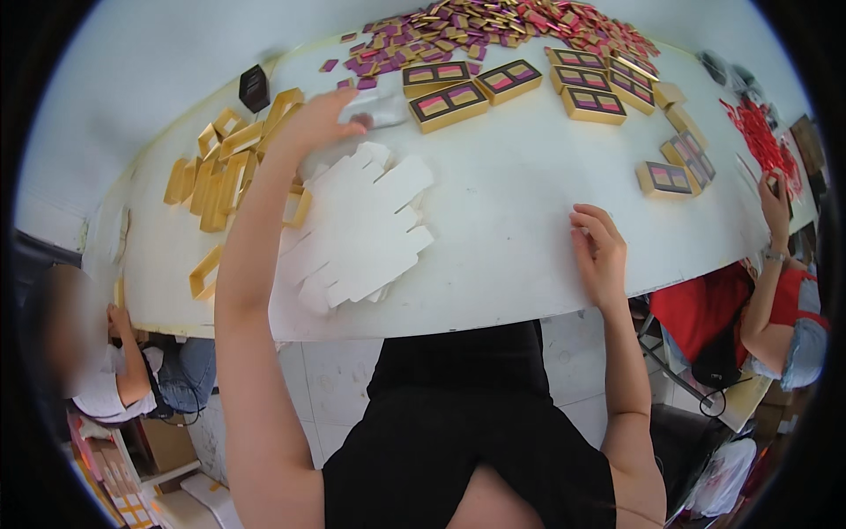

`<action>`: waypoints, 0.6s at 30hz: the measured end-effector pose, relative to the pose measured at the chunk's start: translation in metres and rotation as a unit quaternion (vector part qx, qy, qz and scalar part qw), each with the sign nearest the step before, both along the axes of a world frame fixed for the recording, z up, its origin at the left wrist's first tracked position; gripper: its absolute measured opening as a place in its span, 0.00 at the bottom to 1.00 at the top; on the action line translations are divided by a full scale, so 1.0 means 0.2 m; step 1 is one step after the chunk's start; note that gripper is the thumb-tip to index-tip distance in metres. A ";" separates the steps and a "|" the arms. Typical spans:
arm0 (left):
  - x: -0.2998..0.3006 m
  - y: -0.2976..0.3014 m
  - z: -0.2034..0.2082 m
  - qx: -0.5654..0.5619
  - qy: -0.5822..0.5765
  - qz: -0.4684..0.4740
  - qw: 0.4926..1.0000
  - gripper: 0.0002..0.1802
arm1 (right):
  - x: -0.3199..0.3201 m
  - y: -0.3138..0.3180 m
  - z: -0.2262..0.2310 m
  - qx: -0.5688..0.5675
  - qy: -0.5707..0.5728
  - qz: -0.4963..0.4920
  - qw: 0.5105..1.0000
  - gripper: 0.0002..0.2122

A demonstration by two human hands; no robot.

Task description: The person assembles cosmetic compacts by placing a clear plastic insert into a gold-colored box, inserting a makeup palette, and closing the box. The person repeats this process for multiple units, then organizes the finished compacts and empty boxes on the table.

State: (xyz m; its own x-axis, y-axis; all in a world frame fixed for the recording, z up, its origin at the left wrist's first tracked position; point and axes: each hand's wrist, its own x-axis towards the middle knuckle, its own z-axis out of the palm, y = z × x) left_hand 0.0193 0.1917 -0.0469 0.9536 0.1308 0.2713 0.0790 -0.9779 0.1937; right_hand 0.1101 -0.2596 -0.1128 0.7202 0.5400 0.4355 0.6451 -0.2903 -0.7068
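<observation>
My left hand (319, 123) reaches to the far left of the table, fingers stretched and thumb apart, with nothing seen in it. Just right of its fingertips lies a clear plastic piece (381, 108); whether they touch, I cannot tell. Nearer me is a stack of flat white card cut-outs (370, 229) with slots and tabs. Hollow gold box sleeves (211, 198) lie heaped left of my forearm, partly hidden by it. My right hand (601, 256) hovers or rests at the table's near right, loosely curved and open, holding nothing.
Gold boxes with coloured panels (449, 106) stand at the back middle; more gold boxes (595, 104) stand right. Purple and red small tiles (493, 26) are piled behind. A black box (254, 86) stands far left. Red ribbons (762, 137) lie by a co-worker's hand (775, 207); another person sits left.
</observation>
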 end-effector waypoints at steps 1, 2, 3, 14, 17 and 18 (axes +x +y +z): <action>0.05 0.01 0.00 -0.005 0.092 -0.004 0.996 0.14 | 0.00 -0.01 -0.01 0.007 -0.006 -0.002 1.000 0.07; 0.09 0.02 -0.01 -0.008 0.183 -0.007 0.983 0.16 | 0.01 -0.02 -0.03 0.014 -0.013 -0.004 1.000 0.07; 0.14 0.02 -0.01 -0.042 0.193 -0.013 0.980 0.16 | 0.02 -0.04 -0.06 0.019 -0.017 -0.014 1.000 0.06; 0.09 -0.51 0.18 -0.252 -0.350 -0.023 0.902 0.12 | -0.04 0.20 0.21 0.111 -0.165 0.019 0.980 0.13; -0.04 -0.86 0.30 -0.437 -0.219 -0.080 0.868 0.14 | -0.09 0.33 0.45 0.181 -0.194 0.064 0.962 0.18; -0.08 -0.91 0.31 -0.414 -0.219 -0.082 0.880 0.14 | -0.09 0.37 0.51 0.190 -0.197 0.067 0.959 0.17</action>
State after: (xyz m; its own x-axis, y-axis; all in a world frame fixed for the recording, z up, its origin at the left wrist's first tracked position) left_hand 0.0041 0.0105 0.0159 0.8062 0.3262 0.4936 -0.3093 -0.4787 0.8217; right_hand 0.0916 -0.1860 -0.0112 0.3938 0.3652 0.8435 0.8977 0.0445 -0.4384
